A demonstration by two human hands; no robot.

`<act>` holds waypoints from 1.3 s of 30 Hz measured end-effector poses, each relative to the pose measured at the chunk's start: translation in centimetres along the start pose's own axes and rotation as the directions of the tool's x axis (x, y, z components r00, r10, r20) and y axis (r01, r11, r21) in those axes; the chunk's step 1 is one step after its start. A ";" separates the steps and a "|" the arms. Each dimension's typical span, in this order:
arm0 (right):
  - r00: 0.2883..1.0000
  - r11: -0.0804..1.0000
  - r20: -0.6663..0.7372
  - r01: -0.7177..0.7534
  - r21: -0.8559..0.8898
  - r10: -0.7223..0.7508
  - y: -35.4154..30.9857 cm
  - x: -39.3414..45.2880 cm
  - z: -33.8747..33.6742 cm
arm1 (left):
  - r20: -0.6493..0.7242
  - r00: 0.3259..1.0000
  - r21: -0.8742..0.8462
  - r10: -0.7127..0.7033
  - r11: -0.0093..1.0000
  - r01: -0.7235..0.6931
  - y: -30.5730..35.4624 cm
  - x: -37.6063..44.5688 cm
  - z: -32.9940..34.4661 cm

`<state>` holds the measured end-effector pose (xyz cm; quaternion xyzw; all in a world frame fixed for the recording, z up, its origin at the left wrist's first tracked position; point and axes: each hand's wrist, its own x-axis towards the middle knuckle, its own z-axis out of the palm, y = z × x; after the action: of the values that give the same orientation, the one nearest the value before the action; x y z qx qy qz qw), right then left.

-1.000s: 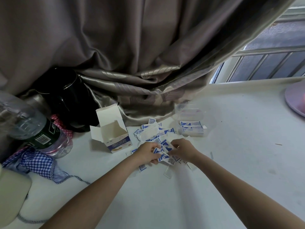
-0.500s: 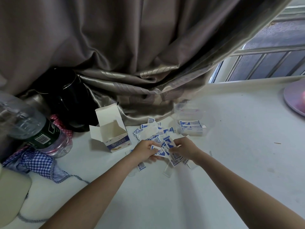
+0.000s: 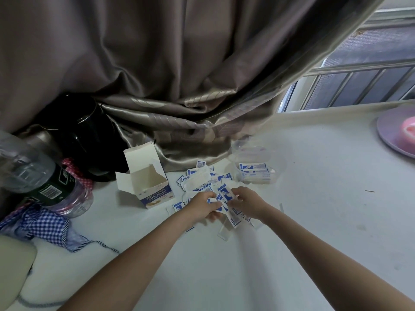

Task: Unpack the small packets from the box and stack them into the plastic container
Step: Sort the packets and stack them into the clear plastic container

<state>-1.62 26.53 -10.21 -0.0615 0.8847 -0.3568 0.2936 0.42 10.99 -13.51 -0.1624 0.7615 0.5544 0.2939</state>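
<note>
Several small white-and-blue packets lie scattered on the white table. My left hand and my right hand meet over the pile, fingers curled, and together hold a small bunch of packets between them. An open white box with its flaps up stands to the left of the pile. A clear plastic container sits just behind and right of my hands, with a short stack of packets inside it.
A grey curtain hangs down onto the table behind the box. A black jug, a plastic bottle and checked cloth crowd the left. A purple dish sits far right, below a barred window.
Both hands have stayed over the pile and shuffled the packets between them, gathering a few into a bunch. The box and container have not moved.
</note>
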 end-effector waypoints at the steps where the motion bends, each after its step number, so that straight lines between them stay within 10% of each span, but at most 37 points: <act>1: 1.000 1.000 0.026 -0.014 0.008 0.014 0.1 0.0 0.0 | 0.006 1.000 0.001 -0.001 1.000 0.001 0.0 0.0 0.0; 12: 0.976 0.953 -0.114 -0.149 0.262 0.184 1.6 0.2 -0.3 | -0.029 1.000 -0.006 -0.008 1.000 0.008 -0.7 -0.4 -0.8; 16: 0.986 0.924 0.094 -0.162 0.348 0.137 1.3 -0.1 0.1 | -0.038 0.998 -0.138 -0.042 0.990 0.036 -0.6 -0.4 -0.8; 24: 0.997 0.996 0.028 0.079 -0.046 -0.077 0.1 -0.2 1.1 | 0.127 0.992 -0.257 0.002 0.966 0.030 0.4 -1.2 0.7; 27: 0.978 0.942 -0.027 0.192 -0.277 -0.207 0.1 -0.6 1.1 | 0.136 0.989 -0.124 0.048 0.992 -0.031 0.0 -1.2 0.6; 34: 0.846 0.446 0.075 0.351 -0.823 -0.527 1.8 -0.7 1.4 | -0.111 0.958 0.490 0.266 0.853 -0.180 -0.6 -0.7 -0.2; 39: 0.901 0.588 0.101 0.357 -0.726 -0.423 3.4 -1.6 2.4 | 0.016 0.977 0.643 0.213 0.746 -0.174 -2.2 -1.3 -0.1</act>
<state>1.39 28.10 -13.14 -0.3507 0.9279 -0.0324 0.1223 2.61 10.05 -14.34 0.0113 0.9256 0.2838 0.2504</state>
